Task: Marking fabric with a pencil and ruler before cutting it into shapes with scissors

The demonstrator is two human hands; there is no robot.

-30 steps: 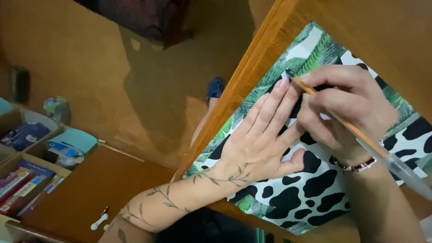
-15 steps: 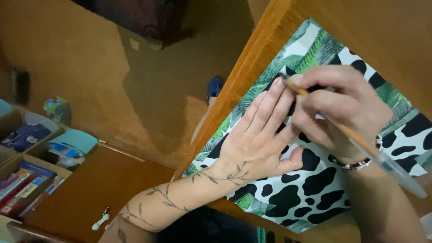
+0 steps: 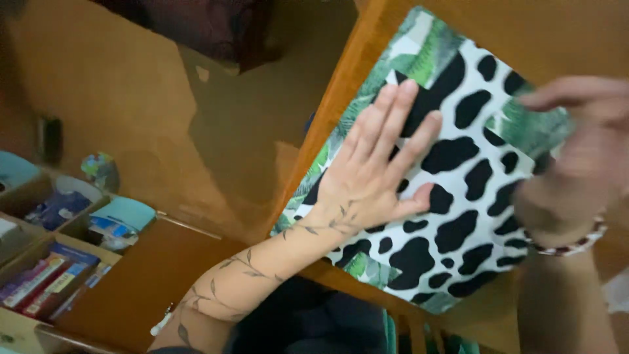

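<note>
A sheet with black-and-white cow patches (image 3: 475, 219) lies over green leaf-print paper (image 3: 429, 52) on a wooden table (image 3: 337, 92). My left hand (image 3: 380, 174) presses flat on the sheet, fingers spread and pointing to the far corner; a vine tattoo runs along its forearm. My right hand (image 3: 580, 147) hovers blurred over the sheet's right side, fingers bent, with a beaded bracelet (image 3: 570, 246) on the wrist. No brush shows in it, and the blur hides what it grips.
Below the table's left edge lies a brown floor (image 3: 164, 124). Cardboard boxes (image 3: 46, 288) with coloured packets and small tubs stand at the lower left. A dark piece of furniture (image 3: 216, 26) sits at the top. Dark clothing (image 3: 308, 328) fills the bottom centre.
My right hand has swung away from the left fingertips to the right edge and is now blurred; the thin brush it held is no longer visible. The left hand stays flat.
</note>
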